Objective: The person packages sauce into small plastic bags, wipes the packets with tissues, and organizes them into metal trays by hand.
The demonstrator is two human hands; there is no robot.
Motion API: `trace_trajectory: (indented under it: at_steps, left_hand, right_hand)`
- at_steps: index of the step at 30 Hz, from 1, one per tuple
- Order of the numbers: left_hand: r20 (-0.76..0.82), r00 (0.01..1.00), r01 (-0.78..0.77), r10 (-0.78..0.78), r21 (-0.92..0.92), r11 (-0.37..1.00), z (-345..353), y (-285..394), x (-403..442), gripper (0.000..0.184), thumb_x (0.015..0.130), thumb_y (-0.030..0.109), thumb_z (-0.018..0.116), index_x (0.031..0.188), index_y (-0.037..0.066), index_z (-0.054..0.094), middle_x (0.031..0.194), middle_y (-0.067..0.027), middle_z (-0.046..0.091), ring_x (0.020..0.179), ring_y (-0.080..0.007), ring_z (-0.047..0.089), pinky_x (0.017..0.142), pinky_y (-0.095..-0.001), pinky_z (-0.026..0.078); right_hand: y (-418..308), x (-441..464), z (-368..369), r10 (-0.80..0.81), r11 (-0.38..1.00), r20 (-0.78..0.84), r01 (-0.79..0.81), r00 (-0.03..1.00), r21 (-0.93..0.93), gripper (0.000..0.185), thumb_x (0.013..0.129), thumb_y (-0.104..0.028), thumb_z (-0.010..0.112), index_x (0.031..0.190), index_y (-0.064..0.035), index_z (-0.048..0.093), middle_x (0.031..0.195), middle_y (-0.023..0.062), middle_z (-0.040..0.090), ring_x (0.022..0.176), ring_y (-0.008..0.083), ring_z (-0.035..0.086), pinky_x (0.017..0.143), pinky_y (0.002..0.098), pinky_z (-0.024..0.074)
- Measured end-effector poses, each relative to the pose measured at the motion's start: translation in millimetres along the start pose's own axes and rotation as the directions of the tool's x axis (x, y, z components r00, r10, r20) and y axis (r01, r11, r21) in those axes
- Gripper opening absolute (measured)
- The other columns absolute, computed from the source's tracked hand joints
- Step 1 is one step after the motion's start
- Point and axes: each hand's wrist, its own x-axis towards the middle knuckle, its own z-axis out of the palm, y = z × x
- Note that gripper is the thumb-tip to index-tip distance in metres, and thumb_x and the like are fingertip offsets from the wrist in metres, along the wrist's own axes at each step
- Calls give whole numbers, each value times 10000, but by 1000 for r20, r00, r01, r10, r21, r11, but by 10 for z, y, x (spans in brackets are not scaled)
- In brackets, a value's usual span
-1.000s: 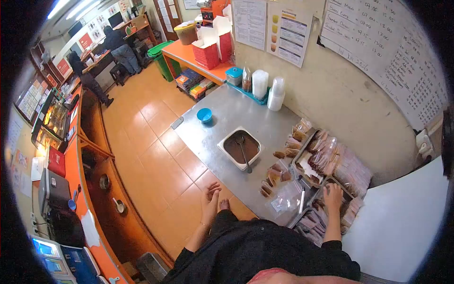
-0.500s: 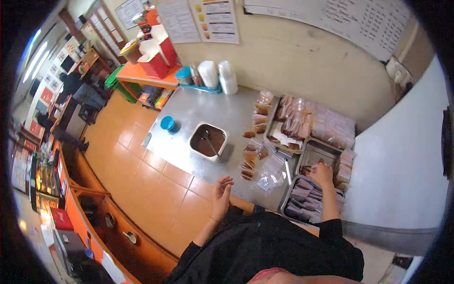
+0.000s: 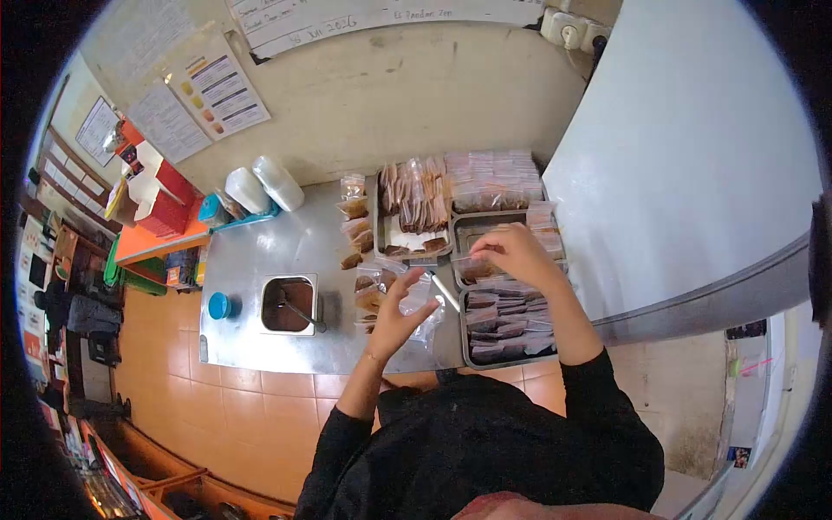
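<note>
My left hand (image 3: pixel 397 319) hovers over clear plastic bags (image 3: pixel 425 322), thumb and fingers apart, with nothing seen in it. My right hand (image 3: pixel 518 253) is above a mostly bare metal tray (image 3: pixel 472 227), its fingers bent and drawn together; what they hold, if anything, is hidden. Just below this tray, another metal tray (image 3: pixel 469 347) is packed with rows of small sachets of dark filling (image 3: pixel 507 321). Behind stands a tray (image 3: pixel 379 195) of upright brown sachets (image 3: pixel 418 195). Small bags of brown filling (image 3: pixel 355 230) line the table left of the trays.
A steel pan (image 3: pixel 267 303) of brown sauce with a ladle (image 3: pixel 299 312) stands on the metal table (image 3: pixel 243 260). Left of it is a blue cup (image 3: pixel 220 305). Plastic cups (image 3: pixel 277 182) and red boxes (image 3: pixel 165 204) stand farther back. A large white panel (image 3: pixel 685 173) bounds the right side.
My view has swung right. My left hand has moved from beside the table edge to above the plastic bags, and my right hand has lifted back from inside the mostly bare tray.
</note>
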Motion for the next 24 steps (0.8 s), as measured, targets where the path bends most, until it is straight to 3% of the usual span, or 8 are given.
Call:
trace_trajectory:
  at_steps: [3,5,6,9,16,19,22,24]
  left_hand:
    - [126,989,-64,74,-85,994,108,335,280,531,838,170,743,1310,32,545,1200,-93,648,1095,-151,601,953,-327,447]
    - [363,930,152,-51,-255,955,133,510,377,376,857,172,731,1187,10,653,1077,-69,699,1013,-132,631,912,-314,477]
    - [404,912,230,-63,-379,896,152,688,385,241,880,159,710,1050,-12,715,979,-62,720,917,-119,652,856,-283,503]
    - [436,889,339,-137,-429,837,179,664,396,228,889,136,697,1052,-24,710,978,-82,721,882,-122,656,832,-253,506]
    - [363,922,260,-133,-330,908,156,567,393,200,879,98,705,1037,-24,705,955,-54,720,846,-79,636,789,-223,500]
    - [328,931,259,-160,-284,923,99,562,376,219,871,129,720,1034,-17,716,954,-45,721,852,-65,622,800,-235,491]
    - [300,944,241,-134,-352,904,81,461,340,219,865,122,725,1033,-18,716,949,-34,721,839,-56,613,783,-227,483]
    - [256,961,197,-103,-378,904,73,424,311,215,870,121,718,1035,-16,716,948,-28,720,840,-55,610,786,-227,481]
  right_hand:
    - [-320,-3,-138,21,969,46,-32,999,244,186,807,-206,711,886,-37,711,747,112,672,682,223,604,663,338,451]
    - [-414,7,-173,-71,963,-17,73,997,260,184,818,-188,704,884,-16,702,743,112,669,670,197,591,645,329,447]
    - [-459,9,-192,-32,964,-41,42,999,264,178,810,-183,717,871,-16,706,769,108,684,692,204,606,664,332,457]
    - [-418,35,-196,-19,970,-115,46,993,240,204,812,-232,710,893,-45,724,738,118,669,722,276,630,728,370,481]
    - [-429,104,-193,50,967,-115,-19,992,255,145,799,-156,730,853,-22,717,818,88,709,733,196,635,719,326,487]
    - [-450,160,-151,53,948,-136,-7,989,319,152,804,-147,729,881,-17,723,726,131,671,636,185,615,620,312,469]
    - [-431,211,-113,36,935,-137,15,990,355,156,810,-136,720,897,-7,719,736,138,675,656,167,623,645,303,482]
    - [-411,253,-79,149,903,-38,-120,988,411,131,815,-116,723,889,-8,716,825,89,713,770,151,647,737,310,496]
